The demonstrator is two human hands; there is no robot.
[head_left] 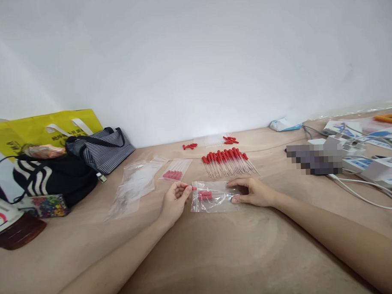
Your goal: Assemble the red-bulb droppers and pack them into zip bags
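Note:
A clear plastic bag (217, 206) lies on the table between my hands, with red-ended pieces (205, 194) inside. My left hand (176, 200) pinches a red-ended piece (192, 188) at the bag's left edge. My right hand (251, 192) is at the right end of the bag, its thumb and fingers closed on the plastic. Beyond the bag, several droppers with red bulbs and thin clear stems (226, 156) lie side by side. Another clear bag (184, 165) with several red pieces (173, 175) is behind my left hand.
Flat clear bags (136, 183) lie at left, near a striped bag (108, 150), a black bag (78, 181) and a yellow bag (66, 121). Loose red bulbs (190, 146) lie near the wall. Cables (371, 201), chargers (383, 170) and a blue-white packet (285, 125) are at right.

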